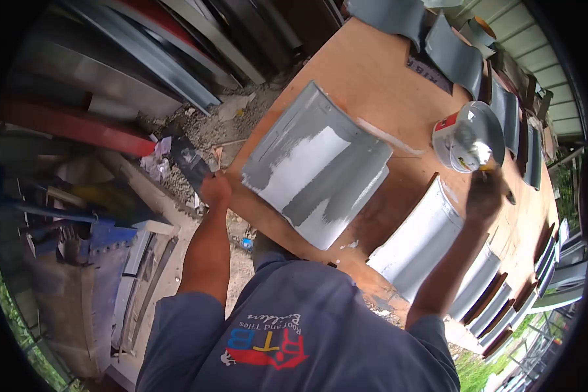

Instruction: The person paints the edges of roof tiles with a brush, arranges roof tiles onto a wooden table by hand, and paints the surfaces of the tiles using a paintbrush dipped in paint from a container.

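Note:
My right hand [485, 197] is closed around a paint brush [509, 193], its dark handle end sticking out and its head at the rim of a white paint bucket [449, 145]. Grey paint coats parts of a large curved tile [366, 186] lying on the brown board; other parts are still white. My left hand [216, 189] is at the board's left edge, beside a dark flat object [191, 162]; its fingers are too small and blurred to make out. A white tile [418, 238] lies below the bucket, near my right forearm.
The brown board [320, 60] carries grey tiles [454, 55] at the top and a row of tiles [496, 307] at the lower right. Metal profiles [144, 55] and a red beam [78, 124] lie at the upper left. Gravel [212, 121] borders the board.

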`<action>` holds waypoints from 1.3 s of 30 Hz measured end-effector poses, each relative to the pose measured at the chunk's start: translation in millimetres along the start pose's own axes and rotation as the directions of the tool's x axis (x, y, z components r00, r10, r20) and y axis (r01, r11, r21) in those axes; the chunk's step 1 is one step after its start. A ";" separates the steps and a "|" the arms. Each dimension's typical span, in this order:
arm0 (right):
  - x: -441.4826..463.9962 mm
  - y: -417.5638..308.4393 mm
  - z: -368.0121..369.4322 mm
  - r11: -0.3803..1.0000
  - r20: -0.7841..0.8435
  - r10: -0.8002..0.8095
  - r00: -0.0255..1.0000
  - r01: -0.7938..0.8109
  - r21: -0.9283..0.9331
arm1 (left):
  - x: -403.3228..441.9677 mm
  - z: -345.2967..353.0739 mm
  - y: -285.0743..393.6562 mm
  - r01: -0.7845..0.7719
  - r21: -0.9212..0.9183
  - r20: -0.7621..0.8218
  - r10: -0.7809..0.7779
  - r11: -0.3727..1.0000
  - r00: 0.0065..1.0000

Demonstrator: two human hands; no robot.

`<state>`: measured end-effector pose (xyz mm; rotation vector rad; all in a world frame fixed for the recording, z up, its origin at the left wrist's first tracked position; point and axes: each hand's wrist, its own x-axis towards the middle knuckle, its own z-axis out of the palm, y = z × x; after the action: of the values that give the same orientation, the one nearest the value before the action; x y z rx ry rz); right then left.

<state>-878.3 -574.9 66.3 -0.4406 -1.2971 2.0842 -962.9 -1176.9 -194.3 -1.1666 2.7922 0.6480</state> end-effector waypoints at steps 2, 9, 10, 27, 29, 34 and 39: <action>-41.4 44.8 23.8 0.976 0.104 0.086 0.991 -0.062 -0.209 | 2.3 0.0 7.9 -0.023 -0.039 0.042 0.025 0.999 0.999; -158.5 179.9 154.6 0.577 0.686 0.035 0.727 0.546 -0.607 | -2.5 -8.4 16.3 0.040 -0.094 0.054 -0.035 0.995 0.998; -163.6 191.2 163.4 0.478 0.799 -0.038 0.600 0.713 -0.513 | -3.8 -11.8 17.6 0.026 -0.118 0.084 -0.017 0.993 0.996; -79.8 209.1 176.7 0.501 0.666 -0.015 0.746 0.582 -0.641 | -3.1 -17.9 17.5 0.036 -0.147 0.128 -0.017 0.989 0.992; -78.8 209.2 181.2 0.415 0.670 -0.115 0.733 0.649 -0.638 | -4.1 -20.1 18.3 0.034 -0.153 0.136 -0.013 0.988 0.991; -170.1 223.1 178.3 0.549 0.917 0.070 0.393 0.752 -0.364 | -3.1 -17.5 17.0 0.037 -0.152 0.143 -0.015 0.988 0.990; -214.6 218.0 186.1 0.770 0.920 0.286 0.267 0.507 -0.387 | -1.5 -15.6 14.2 0.017 -0.151 0.139 0.004 0.988 0.990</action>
<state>-900.9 -912.0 -52.4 0.9380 -2.6884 1.5934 -969.8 -1173.2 -174.7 -1.1056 2.6621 0.9182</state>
